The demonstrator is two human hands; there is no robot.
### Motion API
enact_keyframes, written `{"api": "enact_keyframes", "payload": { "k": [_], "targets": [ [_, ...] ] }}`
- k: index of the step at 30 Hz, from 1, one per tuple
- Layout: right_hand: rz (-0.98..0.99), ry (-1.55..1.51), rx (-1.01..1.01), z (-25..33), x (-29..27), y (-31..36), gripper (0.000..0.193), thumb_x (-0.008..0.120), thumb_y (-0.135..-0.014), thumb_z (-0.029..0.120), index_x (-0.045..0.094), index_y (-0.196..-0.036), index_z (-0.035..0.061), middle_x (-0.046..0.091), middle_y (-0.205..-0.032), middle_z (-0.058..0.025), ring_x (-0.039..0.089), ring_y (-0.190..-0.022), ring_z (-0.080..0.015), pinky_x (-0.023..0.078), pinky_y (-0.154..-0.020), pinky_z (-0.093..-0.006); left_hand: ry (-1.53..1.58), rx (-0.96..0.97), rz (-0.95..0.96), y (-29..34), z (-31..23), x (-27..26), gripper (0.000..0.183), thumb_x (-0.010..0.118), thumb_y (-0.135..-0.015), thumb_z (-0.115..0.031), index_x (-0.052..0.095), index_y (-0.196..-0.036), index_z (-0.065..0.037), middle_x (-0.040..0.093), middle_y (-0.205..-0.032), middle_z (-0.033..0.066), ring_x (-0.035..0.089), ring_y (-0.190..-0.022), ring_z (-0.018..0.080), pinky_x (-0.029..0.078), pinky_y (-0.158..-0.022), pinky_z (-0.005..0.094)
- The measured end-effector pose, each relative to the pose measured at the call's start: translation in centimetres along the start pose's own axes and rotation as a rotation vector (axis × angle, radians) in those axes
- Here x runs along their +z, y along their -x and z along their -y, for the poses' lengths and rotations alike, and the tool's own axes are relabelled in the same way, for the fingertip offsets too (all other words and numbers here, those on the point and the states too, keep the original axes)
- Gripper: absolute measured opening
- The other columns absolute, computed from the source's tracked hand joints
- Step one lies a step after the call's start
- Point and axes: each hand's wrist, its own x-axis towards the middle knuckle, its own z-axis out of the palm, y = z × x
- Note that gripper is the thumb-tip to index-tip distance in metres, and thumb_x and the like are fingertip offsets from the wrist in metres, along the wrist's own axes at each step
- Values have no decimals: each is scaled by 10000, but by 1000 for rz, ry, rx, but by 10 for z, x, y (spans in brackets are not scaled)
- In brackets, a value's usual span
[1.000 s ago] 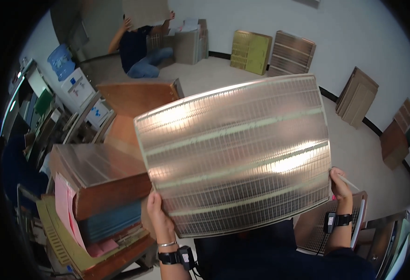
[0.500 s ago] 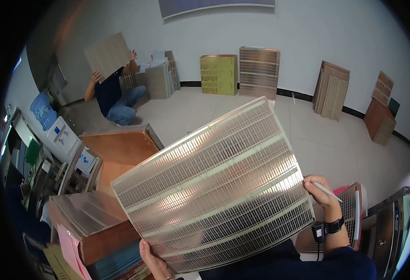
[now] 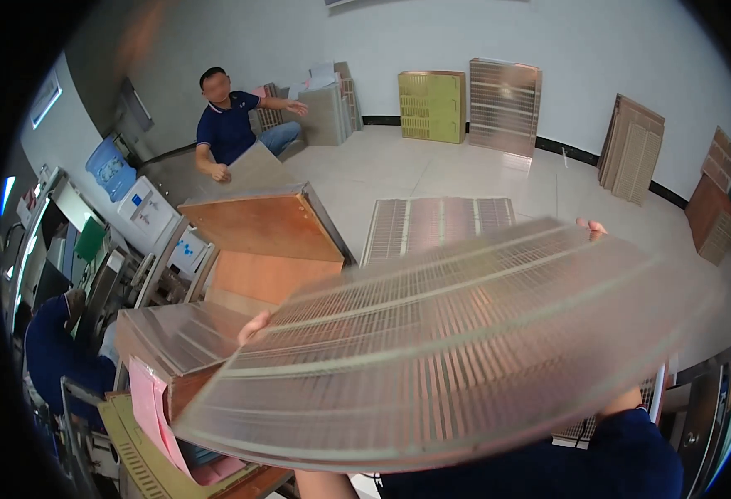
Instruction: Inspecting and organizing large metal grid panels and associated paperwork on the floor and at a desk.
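A large circuit board panel (image 3: 432, 349), copper-coloured with pale bands and rows of slots, is held up before me, tilted and blurred by motion. My left hand (image 3: 254, 327) grips its left edge; only the fingers show. At the far right edge, the fingertips of my right hand (image 3: 592, 228) curl over the panel, and the rest of that hand is hidden behind it. Beyond the held panel, a second slotted copper panel (image 3: 440, 218) is partly covered from view.
A wooden box (image 3: 249, 218) stands at left beside pink sheets (image 3: 151, 399). Across the room a person (image 3: 231, 125) squats, holding a grey-brown board (image 3: 257, 166). Panel stacks (image 3: 505, 104) lean along the wall. Another person (image 3: 62, 358) bends at far left. A cabinet (image 3: 694, 432) stands at right.
The held panel has swung from steep to flatter, my right hand moving to its far edge. A second panel beyond it has come into view. The squatting person has lowered their board.
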Motion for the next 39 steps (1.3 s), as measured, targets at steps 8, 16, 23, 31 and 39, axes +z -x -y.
{"api": "enact_keyframes", "payload": {
  "k": [8, 16, 23, 31, 39],
  "targets": [
    [99, -366, 339, -17, -10, -6, 462, 459, -924, 368, 513, -1197, 0, 595, -1088, -123, 577, -974, -177, 482, -796, -285, -90, 946, -607, -81, 68, 15, 454, 440, -919, -329, 389, -1247, -18, 489, -1229, 128, 518, -1077, 246, 494, -863, 377],
    [83, -380, 497, -88, -38, -6, 326, 527, -911, 275, 588, -1083, 5, 614, -1066, -66, 577, -971, -150, 463, -834, -277, 400, 642, -120, -38, 86, 30, 421, 398, -947, -307, 386, -1266, -33, 480, -1254, 121, 494, -1119, 243, 448, -922, 385],
    [137, -1006, 412, -32, 71, 19, 315, 448, -940, 174, 489, -1174, -33, 556, -1168, -134, 535, -1083, -219, 431, -942, -343, 586, 585, 185, -2, 118, 127, 469, 403, -957, -298, 315, -1353, -62, 404, -1350, 110, 414, -1212, 252, 321, -1036, 389],
    [298, -861, 586, -36, 68, 39, 356, 435, -936, 119, 398, -1229, -79, 496, -1224, -203, 529, -1096, -283, 455, -943, -398, 374, 628, -86, -5, 119, 94, 476, 427, -935, -76, 253, -1377, -68, 462, -1260, 123, 518, -1095, 211, 466, -914, 340],
    [352, -726, 599, -24, 76, 49, 373, 474, -916, 106, 373, -1241, -47, 513, -1184, -207, 576, -1031, -294, 541, -819, -398, 387, 647, -111, -5, 122, 65, 430, 463, -928, -113, 333, -1330, -39, 500, -1226, 113, 527, -1083, 206, 459, -914, 337]
  ]
}}
